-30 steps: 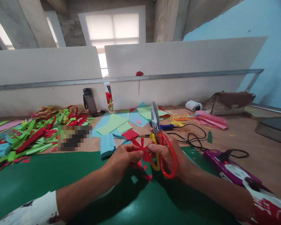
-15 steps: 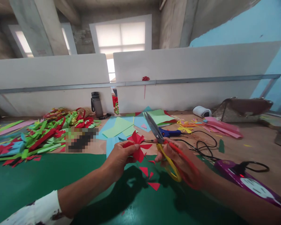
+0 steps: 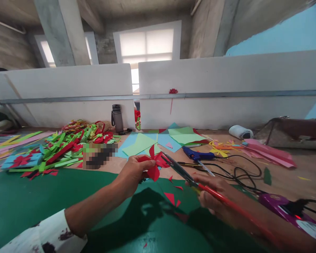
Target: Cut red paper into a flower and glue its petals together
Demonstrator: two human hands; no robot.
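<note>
Pinched between the thumb and fingers of my left hand (image 3: 134, 174) is a red paper flower (image 3: 154, 172) with pointed petals, held above the table. My right hand (image 3: 213, 195) is closed round the handles of a pair of scissors (image 3: 180, 170), with one red handle plainly in view and the yellow one mostly hidden. The blades point up and left, their tips at the flower's right-hand petals. Whether the tips touch the paper I cannot tell. Below lie several red paper scraps (image 3: 170, 198) on the green mat (image 3: 102, 203).
A blue glue gun (image 3: 197, 154) with its black cord lies beyond my right hand, near a purple power strip (image 3: 281, 209). Green and blue paper sheets (image 3: 139, 143) are at the back centre. Left stand a heap of paper strips (image 3: 68, 146) and a bottle (image 3: 117, 119).
The scissors have turned from upright to a lower slant, bringing their tips to the flower's right petals. My right hand has shifted down and right. The view has swung slightly left.
</note>
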